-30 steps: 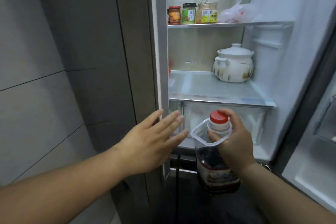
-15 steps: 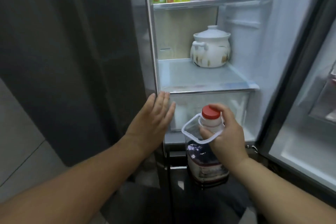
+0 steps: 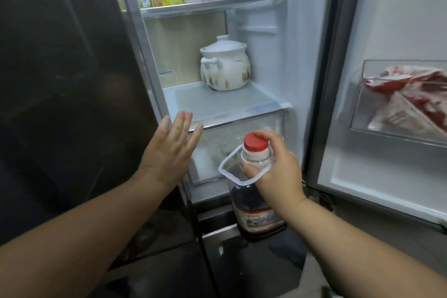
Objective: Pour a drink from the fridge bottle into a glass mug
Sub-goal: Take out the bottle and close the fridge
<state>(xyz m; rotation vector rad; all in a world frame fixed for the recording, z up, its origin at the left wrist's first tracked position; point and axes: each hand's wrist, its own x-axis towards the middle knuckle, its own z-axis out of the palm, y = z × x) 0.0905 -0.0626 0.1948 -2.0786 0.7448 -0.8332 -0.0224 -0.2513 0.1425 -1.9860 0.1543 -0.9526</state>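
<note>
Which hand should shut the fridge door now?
Probably the left. The left hand is open and holds nothing, while the right hand grips the bottle by its neck. The open door stands on the right, so the left must reach across.

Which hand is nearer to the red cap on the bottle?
The right hand. It grips the bottle by the neck, just under the red cap. The left hand is held flat with straight fingers, apart from the bottle, off to the cap's left.
</note>
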